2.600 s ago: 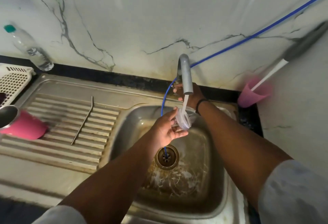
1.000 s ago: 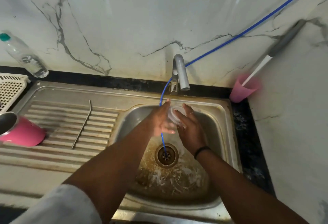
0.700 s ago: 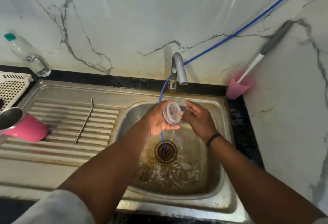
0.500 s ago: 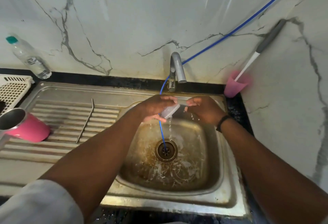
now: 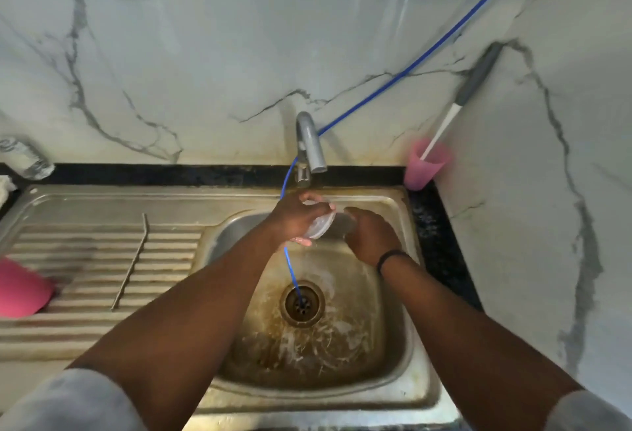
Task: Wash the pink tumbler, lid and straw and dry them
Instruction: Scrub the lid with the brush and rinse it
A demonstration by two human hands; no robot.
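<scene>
Hands stay over the sink: left hand still grips lid, right hand now loosely curled beside it.

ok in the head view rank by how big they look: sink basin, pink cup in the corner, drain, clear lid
1. sink basin
2. pink cup
3. drain
4. clear lid

The cup and drain look close. The left hand covers part of the lid.

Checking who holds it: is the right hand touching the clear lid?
Apart. The head view shows steel sink between the right hand and the lid, which only the left hand grips.
</scene>
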